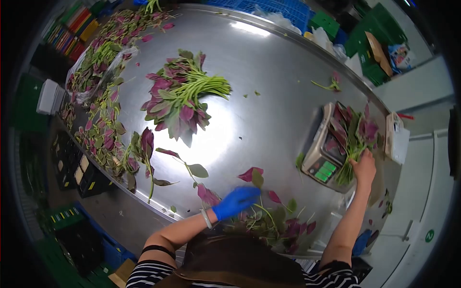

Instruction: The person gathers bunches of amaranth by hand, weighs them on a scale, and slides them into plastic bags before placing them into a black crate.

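Observation:
My left hand, in a blue glove, is low in the middle over the metal table. Its fingers are closed around a leafy sprig with purple and green leaves; the exact grip is partly hidden. A loose heap of the same leafy greens lies just beyond my apron. On the right, my bare right hand is wrapped round the green stems of a bunch of purple-green leafy greens. That bunch rests on a digital scale with a lit green display.
A large bunch of leafy greens lies at the table's upper middle. Scattered sprigs and a plastic bag of greens line the left side. Green crates stand beyond the far right edge, with a blue crate at the back.

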### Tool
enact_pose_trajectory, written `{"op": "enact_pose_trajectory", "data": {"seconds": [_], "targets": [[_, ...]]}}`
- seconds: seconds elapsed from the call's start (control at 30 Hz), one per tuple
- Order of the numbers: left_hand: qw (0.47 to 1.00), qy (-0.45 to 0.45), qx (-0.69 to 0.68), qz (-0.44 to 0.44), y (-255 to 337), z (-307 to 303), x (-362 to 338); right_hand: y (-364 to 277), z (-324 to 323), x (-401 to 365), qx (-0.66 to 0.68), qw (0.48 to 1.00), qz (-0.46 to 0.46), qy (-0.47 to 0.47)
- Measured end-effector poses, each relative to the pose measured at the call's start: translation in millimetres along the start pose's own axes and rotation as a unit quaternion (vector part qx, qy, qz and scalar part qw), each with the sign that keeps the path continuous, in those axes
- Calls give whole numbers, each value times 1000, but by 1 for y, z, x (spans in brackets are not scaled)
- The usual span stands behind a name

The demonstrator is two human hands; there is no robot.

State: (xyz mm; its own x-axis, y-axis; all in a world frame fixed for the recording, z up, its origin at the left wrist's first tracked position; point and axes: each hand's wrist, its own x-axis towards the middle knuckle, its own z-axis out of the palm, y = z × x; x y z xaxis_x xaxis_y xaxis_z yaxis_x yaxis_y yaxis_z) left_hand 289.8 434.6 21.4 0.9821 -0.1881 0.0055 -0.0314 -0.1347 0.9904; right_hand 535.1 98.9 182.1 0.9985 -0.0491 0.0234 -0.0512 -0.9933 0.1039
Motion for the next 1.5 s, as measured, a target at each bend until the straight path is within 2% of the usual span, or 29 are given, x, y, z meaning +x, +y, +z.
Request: {"op": "enact_pose_trajectory", "data": {"seconds": [0.03, 0.07, 0.1, 0.13, 0.17, 0.2, 0.27, 0.3, 0.4, 0.5, 0.57, 0.6, 0.63, 0.73, 0.77, 0.8, 0.87, 0.93, 1.0, 1.03, 1.1, 1.13, 1.17, 1.23, 1.27, 1.33, 1.4, 1.5], "targets": [[990, 68, -103, -63, -4, -13, 15, -22, -9, 0, 15, 997, -54, 44], [962, 133, -206, -121, -8, -28, 33, -53, -11, 4, 99, 984, -128, 72], [936, 207, -261, -117, -14, -45, 59, -89, -13, 8, 182, 957, -201, 100], [901, 278, -314, -109, -20, -64, 88, -125, -10, 12, 254, 934, -241, 63], [891, 313, -312, -102, -24, -86, 112, -164, -9, 14, 275, 911, -306, 25], [880, 348, -310, -96, -29, -107, 133, -199, -1, 23, 262, 880, -395, 30], [790, 403, -455, -80, -63, -132, 173, -271, 15, 44, 250, 842, -475, 57], [781, 391, -474, -112, -68, -147, 186, -306, 20, 56, 259, 817, -508, 83], [718, 453, -509, -142, -66, -179, 210, -403, 52, 101, 368, 799, -476, -1], [670, 454, -583, -65, -81, -200, 219, -474, 105, 133, 362, 815, -441, -101], [653, 461, -601, -6, -84, -210, 224, -495, 134, 128, 343, 815, -420, -202], [642, 463, -611, 23, -86, -214, 229, -500, 142, 122, 337, 808, -405, -264], [608, 475, -635, 31, -88, -218, 232, -500, 148, 116, 328, 798, -387, -324], [678, 463, -564, -86, -86, -212, 215, -462, 148, 75, 388, 773, -426, -264], [680, 447, -575, -85, -82, -204, 205, -445, 142, 62, 407, 769, -393, -297], [705, 415, -565, -106, -71, -195, 191, -428, 133, 49, 427, 764, -357, -328], [742, 373, -541, -131, -40, -172, 160, -393, 100, 22, 482, 720, -256, -429], [789, 327, -504, -132, 3, -150, 128, -350, 87, -20, 605, 653, -233, -392], [776, 279, -534, -189, 11, -123, 100, -311, 77, -56, 676, 596, -95, -423], [741, 233, -587, -230, 8, -114, 90, -293, 73, -73, 706, 559, -22, -435], [652, 145, -676, -310, -14, -94, 70, -259, 97, -103, 708, 517, 135, -462], [658, 135, -672, -312, -25, -82, 62, -245, 114, -115, 705, 490, 205, -470], [666, 124, -667, -311, -38, -71, 57, -235, 123, -126, 729, 452, 202, -472], [687, 98, -648, -312, -26, -65, 55, -227, 127, -140, 725, 488, 166, -456], [729, 111, -601, -309, -21, -62, 58, -224, 128, -148, 720, 507, 150, -450], [767, 60, -560, -306, -35, -58, 57, -224, 122, -147, 709, 524, 165, -442], [784, 134, -513, -325, -30, -51, 58, -225, 121, -142, 704, 520, 179, -450], [775, 201, -509, -315, -7, -63, 61, -210, 90, -126, 694, 590, 159, -380]]}}
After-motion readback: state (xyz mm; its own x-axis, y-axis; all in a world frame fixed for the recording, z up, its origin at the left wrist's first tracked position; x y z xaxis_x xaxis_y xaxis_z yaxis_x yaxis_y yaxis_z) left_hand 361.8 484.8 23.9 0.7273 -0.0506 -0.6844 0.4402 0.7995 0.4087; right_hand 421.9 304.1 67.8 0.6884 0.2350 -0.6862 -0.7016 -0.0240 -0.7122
